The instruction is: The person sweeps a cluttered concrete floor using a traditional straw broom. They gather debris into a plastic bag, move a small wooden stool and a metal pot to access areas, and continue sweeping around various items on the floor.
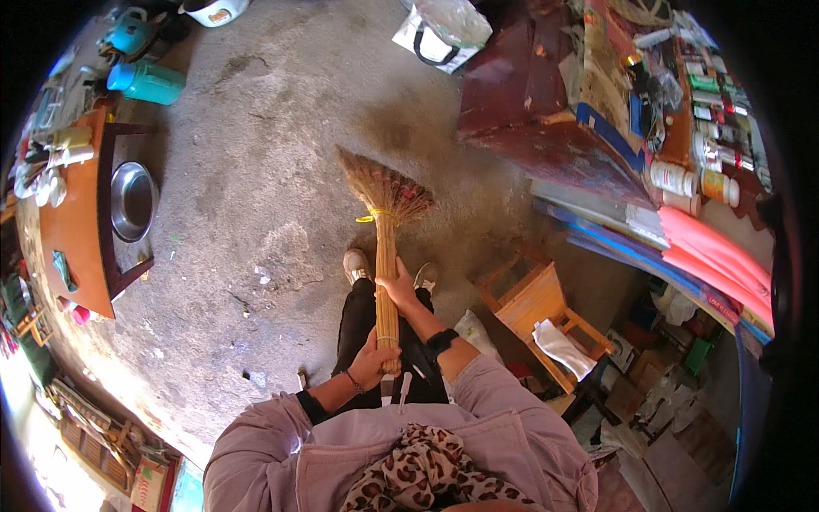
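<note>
A straw broom with a yellow tie below its fanned head lies along the middle of the view, head pointing away from me. My left hand grips the end of its handle, fingers wrapped round it. Higher on the handle, my right hand holds it from the right side. The broom's dark-tipped bristles are over the bare, stained concrete floor; whether they touch it I cannot tell. Small white scraps lie on the floor left of my shoes.
On the left stand an orange-brown table, a metal basin and a turquoise flask. A wooden chair with a white cloth is close on my right. Beyond it are a dark red cabinet and a white bag.
</note>
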A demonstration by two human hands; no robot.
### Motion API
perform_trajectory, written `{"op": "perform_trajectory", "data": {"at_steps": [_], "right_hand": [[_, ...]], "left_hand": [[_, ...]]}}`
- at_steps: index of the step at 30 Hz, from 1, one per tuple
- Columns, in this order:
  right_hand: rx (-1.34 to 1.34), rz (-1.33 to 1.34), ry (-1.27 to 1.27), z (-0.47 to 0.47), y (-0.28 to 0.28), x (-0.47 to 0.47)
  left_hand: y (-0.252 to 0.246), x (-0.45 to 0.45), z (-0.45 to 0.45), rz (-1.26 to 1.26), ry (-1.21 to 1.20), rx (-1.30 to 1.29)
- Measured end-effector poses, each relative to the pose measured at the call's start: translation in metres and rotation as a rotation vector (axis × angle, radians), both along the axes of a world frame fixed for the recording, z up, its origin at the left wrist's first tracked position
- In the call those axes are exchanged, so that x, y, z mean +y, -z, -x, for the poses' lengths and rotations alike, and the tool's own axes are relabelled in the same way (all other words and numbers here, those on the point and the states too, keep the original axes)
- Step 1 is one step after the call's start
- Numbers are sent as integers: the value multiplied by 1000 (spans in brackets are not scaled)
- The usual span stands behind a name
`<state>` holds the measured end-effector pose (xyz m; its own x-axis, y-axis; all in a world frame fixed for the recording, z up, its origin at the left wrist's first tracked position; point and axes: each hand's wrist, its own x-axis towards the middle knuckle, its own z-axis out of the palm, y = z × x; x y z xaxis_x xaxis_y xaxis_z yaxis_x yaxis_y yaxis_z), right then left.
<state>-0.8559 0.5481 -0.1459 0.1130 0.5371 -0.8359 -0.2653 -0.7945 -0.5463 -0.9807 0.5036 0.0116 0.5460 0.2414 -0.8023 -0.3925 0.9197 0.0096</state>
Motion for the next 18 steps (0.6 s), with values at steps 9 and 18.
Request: {"op": "perform_trajectory", "data": {"at_steps": [9,18], "right_hand": [[126,66,358,-9,8,139],[194,35,-224,8,-4,96]], "left_hand": [[103,168,5,-234,190,-80],[119,14,75,305,-184,387]]}}
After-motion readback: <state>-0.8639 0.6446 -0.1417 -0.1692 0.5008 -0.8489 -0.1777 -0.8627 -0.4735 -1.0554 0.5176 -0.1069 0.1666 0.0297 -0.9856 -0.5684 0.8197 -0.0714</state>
